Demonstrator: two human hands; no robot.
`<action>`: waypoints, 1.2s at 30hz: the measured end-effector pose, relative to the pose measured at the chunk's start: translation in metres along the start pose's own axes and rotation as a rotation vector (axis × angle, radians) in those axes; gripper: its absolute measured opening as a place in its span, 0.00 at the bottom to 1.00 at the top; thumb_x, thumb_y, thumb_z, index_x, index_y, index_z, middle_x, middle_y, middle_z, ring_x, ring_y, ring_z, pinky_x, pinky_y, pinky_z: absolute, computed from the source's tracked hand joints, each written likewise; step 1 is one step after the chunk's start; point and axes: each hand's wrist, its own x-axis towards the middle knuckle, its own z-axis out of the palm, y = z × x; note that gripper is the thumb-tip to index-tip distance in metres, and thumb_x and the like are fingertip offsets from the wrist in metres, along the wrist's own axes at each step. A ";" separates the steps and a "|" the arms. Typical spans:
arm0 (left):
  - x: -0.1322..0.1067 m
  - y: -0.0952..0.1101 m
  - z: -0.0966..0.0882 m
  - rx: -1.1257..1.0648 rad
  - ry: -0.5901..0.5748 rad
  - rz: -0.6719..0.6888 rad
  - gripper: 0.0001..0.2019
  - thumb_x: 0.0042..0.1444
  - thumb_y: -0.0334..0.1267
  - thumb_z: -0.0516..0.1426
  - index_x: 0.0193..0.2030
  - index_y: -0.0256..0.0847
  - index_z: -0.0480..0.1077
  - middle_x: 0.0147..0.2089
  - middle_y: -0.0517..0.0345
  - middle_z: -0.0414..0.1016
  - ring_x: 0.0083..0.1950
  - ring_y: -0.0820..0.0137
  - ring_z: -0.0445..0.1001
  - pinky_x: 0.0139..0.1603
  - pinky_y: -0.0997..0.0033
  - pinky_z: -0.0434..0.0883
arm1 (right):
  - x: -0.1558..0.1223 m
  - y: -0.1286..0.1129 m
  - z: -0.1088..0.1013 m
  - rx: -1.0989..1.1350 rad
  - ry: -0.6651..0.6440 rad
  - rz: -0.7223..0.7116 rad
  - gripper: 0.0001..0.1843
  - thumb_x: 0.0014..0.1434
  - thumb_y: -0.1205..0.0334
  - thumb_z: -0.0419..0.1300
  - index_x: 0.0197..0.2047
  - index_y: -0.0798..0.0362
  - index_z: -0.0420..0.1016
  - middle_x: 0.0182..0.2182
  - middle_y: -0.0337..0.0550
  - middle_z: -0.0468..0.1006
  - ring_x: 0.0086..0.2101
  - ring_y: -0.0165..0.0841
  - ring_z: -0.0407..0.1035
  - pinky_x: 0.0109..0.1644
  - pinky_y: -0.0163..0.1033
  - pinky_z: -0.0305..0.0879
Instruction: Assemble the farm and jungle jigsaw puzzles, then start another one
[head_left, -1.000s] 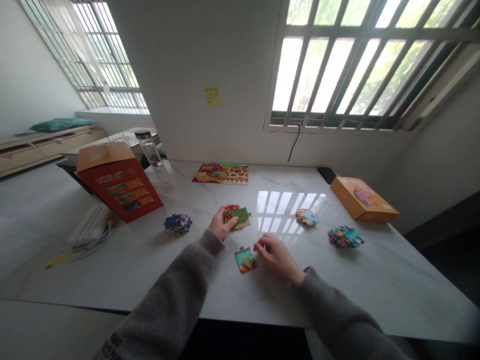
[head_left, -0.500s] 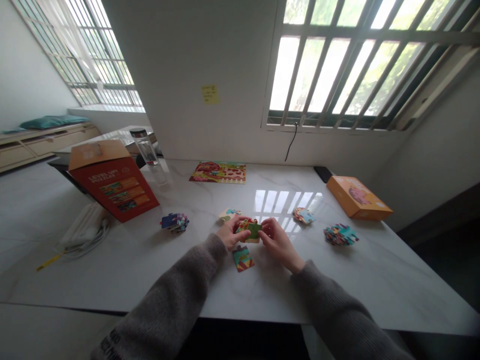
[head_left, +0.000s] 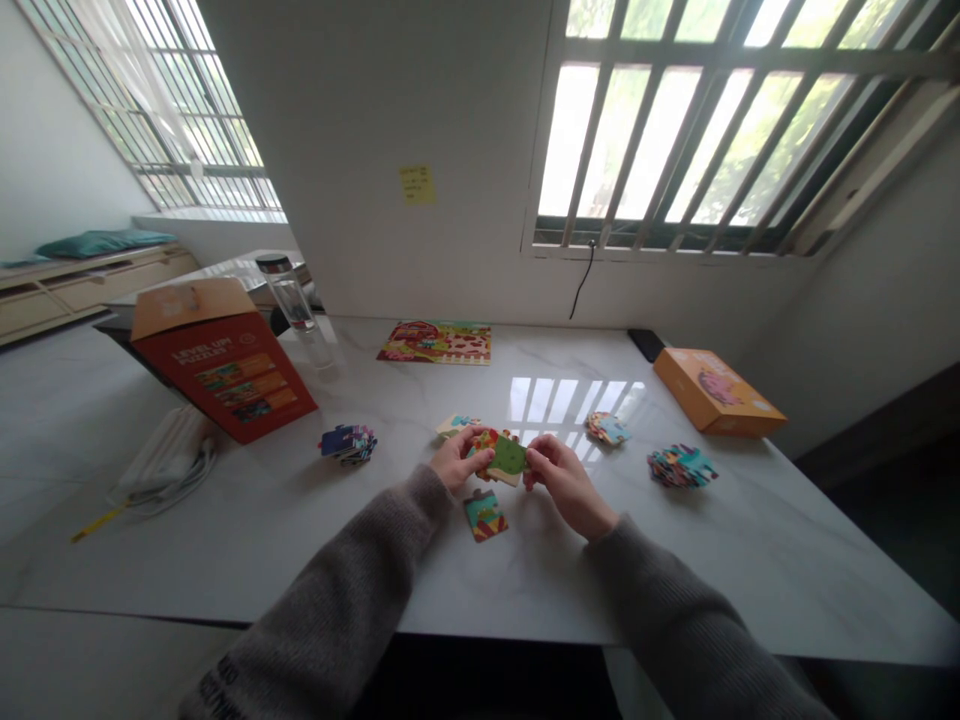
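A white marble table (head_left: 757, 590) fills the lower view, beneath a barred window (head_left: 675, 130). A red box (head_left: 225, 375) stands at its far left with the flap up, a glass bottle (head_left: 289, 295) just behind it. An orange box (head_left: 716, 392) lies at the far right, and a finished jigsaw (head_left: 435, 343) lies flat near the back edge.

Three heaps of jigsaw pieces sit on the marble: a left pile (head_left: 347, 441), a larger right pile (head_left: 681, 466) and a small pile (head_left: 606, 428) just behind it. A loose piece (head_left: 485, 515) lies just below the hands, and a pale piece (head_left: 456, 425) lies just behind the left hand.

Both hands meet mid-table, in grey sleeves. The left hand (head_left: 455, 460) is curled closed on the left side of a red-patterned piece (head_left: 481, 440), and the right hand (head_left: 566, 480) pinches the edge of a green piece (head_left: 510, 456) between thumb and fingers. The two pieces are held together, apparently just above the marble, though I cannot tell whether they are interlocked.

They look like thin card: light, stiff and a little glossy, so they may slip. The edges seem the best place to hold them, away from the tabs, which could bend.
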 end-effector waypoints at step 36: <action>0.016 0.010 -0.037 0.032 0.345 0.184 0.26 0.50 0.39 0.63 0.58 0.40 0.70 0.48 0.51 0.78 0.48 0.60 0.79 0.53 0.56 0.76 | 0.006 0.000 -0.011 0.091 0.181 -0.076 0.20 0.51 0.47 0.69 0.36 0.50 0.67 0.29 0.32 0.70 0.22 0.24 0.63 0.25 0.34 0.62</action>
